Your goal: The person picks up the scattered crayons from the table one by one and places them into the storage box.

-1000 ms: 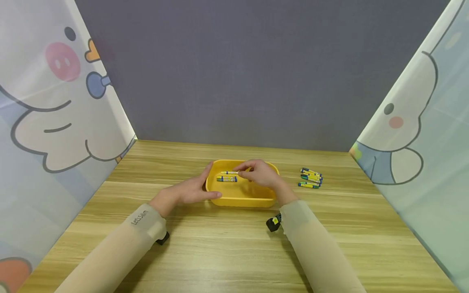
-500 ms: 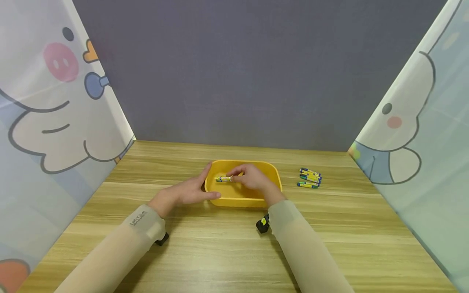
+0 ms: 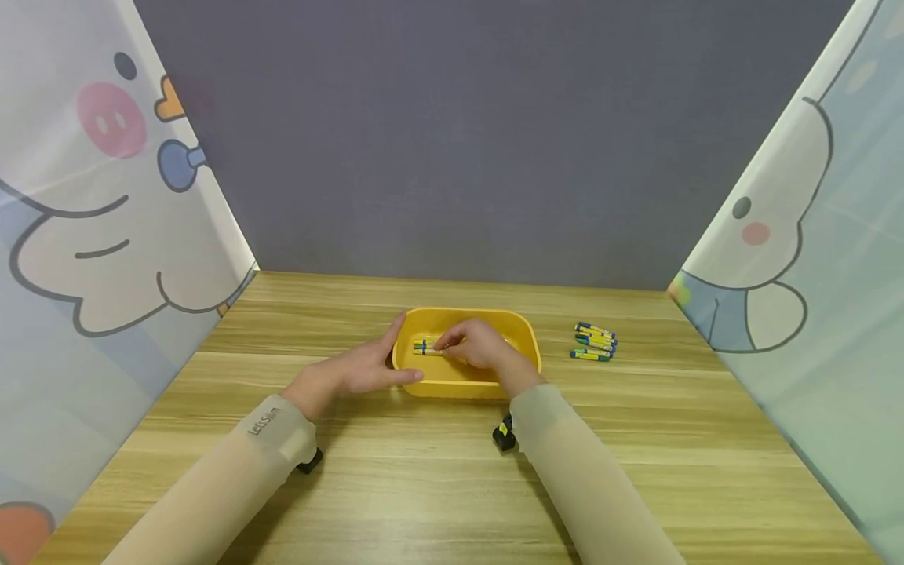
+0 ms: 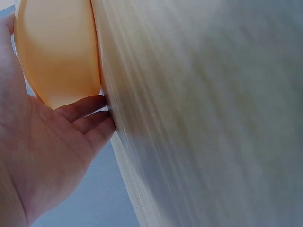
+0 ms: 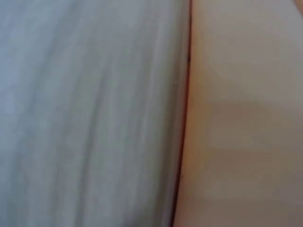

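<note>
A yellow plastic bin [image 3: 466, 388] sits on the table. My left hand [image 3: 363, 369] holds its left end, thumb at the near side and index finger toward the far corner. In the left wrist view, several fingers [image 4: 85, 118] of that hand lie against the bin's wall, low by the tabletop. Reaching inside the bin, my right hand [image 3: 476, 345] pinches the right end of a crayon [image 3: 427, 353] in a printed wrapper. Other crayons [image 3: 424, 343] lie alongside it, partly covered by the fingers. The right wrist view shows only the bin's outer wall [image 5: 236, 118] and blurred wood.
To the right of the bin, several yellow, blue and green crayons [image 3: 595, 341] lie in a loose group on the wooden table [image 3: 410, 486]. A dark grey panel [image 3: 452, 157] stands behind, with cartoon-printed sheets [image 3: 113, 235] on both sides.
My right hand has brought its crayon left and toward me, down beside the others in the bin. The left hand keeps its place on the bin.
</note>
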The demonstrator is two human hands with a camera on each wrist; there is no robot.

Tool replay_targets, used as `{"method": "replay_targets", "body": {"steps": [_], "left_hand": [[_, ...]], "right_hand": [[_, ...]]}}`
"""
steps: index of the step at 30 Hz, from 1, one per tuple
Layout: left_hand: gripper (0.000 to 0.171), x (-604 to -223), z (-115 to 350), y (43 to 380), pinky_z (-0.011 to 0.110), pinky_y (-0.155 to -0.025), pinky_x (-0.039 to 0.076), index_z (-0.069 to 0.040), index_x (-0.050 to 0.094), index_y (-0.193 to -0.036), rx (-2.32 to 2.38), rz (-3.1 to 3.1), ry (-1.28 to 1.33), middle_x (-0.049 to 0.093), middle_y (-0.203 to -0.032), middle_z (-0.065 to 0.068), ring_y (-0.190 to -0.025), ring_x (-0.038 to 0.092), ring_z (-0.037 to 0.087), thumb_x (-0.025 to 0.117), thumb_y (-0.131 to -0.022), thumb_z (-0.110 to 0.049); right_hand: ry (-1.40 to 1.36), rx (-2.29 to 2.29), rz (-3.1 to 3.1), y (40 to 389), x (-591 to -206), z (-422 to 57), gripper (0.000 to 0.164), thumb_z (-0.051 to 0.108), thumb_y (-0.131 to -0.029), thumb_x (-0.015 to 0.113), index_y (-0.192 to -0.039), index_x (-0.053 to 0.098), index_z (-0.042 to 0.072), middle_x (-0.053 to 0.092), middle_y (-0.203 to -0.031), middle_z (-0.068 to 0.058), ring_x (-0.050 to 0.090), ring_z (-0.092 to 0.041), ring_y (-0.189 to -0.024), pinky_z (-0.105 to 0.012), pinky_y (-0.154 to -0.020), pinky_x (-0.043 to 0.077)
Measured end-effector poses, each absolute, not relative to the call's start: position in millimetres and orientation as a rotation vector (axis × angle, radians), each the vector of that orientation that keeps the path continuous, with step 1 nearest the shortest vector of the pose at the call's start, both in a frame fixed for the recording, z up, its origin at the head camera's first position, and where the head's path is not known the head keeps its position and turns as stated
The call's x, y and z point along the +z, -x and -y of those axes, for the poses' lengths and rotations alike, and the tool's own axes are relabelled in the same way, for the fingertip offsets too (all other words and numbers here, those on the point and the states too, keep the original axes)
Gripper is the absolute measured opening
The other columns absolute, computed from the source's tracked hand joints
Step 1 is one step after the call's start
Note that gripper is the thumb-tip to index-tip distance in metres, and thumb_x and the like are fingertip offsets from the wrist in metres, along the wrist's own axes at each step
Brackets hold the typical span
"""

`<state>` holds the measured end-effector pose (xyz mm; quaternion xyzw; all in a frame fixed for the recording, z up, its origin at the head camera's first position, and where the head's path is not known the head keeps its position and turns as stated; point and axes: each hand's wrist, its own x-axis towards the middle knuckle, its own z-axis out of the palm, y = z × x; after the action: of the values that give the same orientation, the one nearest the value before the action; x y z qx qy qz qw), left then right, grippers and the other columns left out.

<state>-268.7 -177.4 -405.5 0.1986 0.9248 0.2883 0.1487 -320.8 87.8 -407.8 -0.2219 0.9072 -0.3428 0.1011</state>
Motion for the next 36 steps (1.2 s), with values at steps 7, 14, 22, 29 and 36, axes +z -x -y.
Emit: {"method": "replay_targets", "body": {"steps": [7, 14, 22, 29, 36], "left_hand": [[0.129, -406, 179, 270, 0.061, -0.124, 0.043, -0.021, -0.017, -0.176, 0.84, -2.656, -0.583, 0.036, -0.175, 0.027, -0.145, 0.057, 0.04, 0.067, -0.096, -0.078], [0.129, -406, 179, 271, 0.061, -0.124, 0.042, -0.021, -0.018, -0.176, 0.838, -2.662, -0.597, 0.037, -0.174, 0.028, -0.146, 0.056, 0.04, 0.066, -0.096, -0.077], [0.129, -405, 179, 271, 0.062, -0.124, 0.042, -0.02, -0.016, -0.176, 0.837, -2.661, -0.591, 0.037, -0.174, 0.029, -0.147, 0.056, 0.042, 0.067, -0.096, -0.077], [0.129, -405, 178, 270, 0.062, -0.127, 0.039, -0.02, -0.017, -0.176, 0.846, -2.646, -0.591, 0.03, -0.177, 0.028, -0.153, 0.05, 0.044, 0.067, -0.096, -0.077], [0.129, -407, 178, 270, 0.063, -0.127, 0.038, -0.019, -0.017, -0.176, 0.873, -2.644, -0.601, 0.031, -0.176, 0.029, -0.152, 0.051, 0.042, 0.068, -0.097, -0.074]], "right_hand": [[0.628, -0.971, -2.703, 321, -409, -84, 0.015, 0.011, -0.102, 0.078, -0.109, 0.088, 0.02, 0.082, -0.114, 0.001, 0.067, -0.017, -0.102, -0.042, -0.102, 0.055], [0.612, -0.969, -2.713, 321, -408, -85, 0.014, 0.01, -0.101, 0.079, -0.109, 0.088, 0.019, 0.082, -0.113, 0.001, 0.066, -0.017, -0.101, -0.042, -0.101, 0.055], [0.636, -1.034, -2.697, 319, -402, -87, 0.017, 0.01, -0.101, 0.078, -0.115, 0.086, 0.014, 0.078, -0.104, -0.002, 0.06, -0.015, -0.084, -0.029, -0.078, 0.051], [0.713, -1.124, -2.677, 316, -387, -100, 0.024, 0.015, -0.104, 0.075, -0.127, 0.082, 0.011, 0.075, -0.112, -0.007, 0.059, -0.018, -0.093, -0.03, -0.082, 0.049], [0.742, -1.224, -2.62, 307, -362, -136, 0.042, 0.013, -0.102, 0.079, -0.144, 0.073, 0.011, 0.071, -0.14, -0.021, 0.058, -0.022, -0.084, -0.032, -0.074, 0.05]]}}
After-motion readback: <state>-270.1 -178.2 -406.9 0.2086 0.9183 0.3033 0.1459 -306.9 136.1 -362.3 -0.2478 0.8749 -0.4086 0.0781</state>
